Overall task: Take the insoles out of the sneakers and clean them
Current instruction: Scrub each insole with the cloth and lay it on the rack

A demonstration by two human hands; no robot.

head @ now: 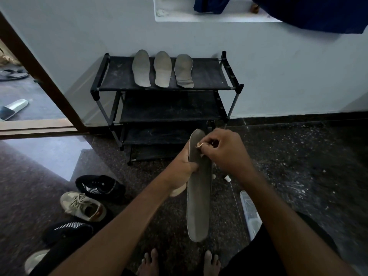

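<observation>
Standing before the shoe rack, the person holds one grey insole in the air between the two forearms. Its long axis runs away from the body. The far end points up toward the rack and the near end hangs down over the bare feet. The left hand grips the insole from its left edge, in the upper part, with the thumb on the front face and the other fingers hidden behind. The right hand is at the far end, with its fingers curled and pressed together, pinching a small pale rag against the face of the insole.

Most of the face lies below the rag, on the side toward the person. I judge that the coming stroke must go down along the long axis, past the left thumb, which may need to shift.

Three other insoles lie side by side on the top shelf of the rack. A beige sneaker and a black sneaker stand on the floor at the person's left, well apart from both hands.
</observation>
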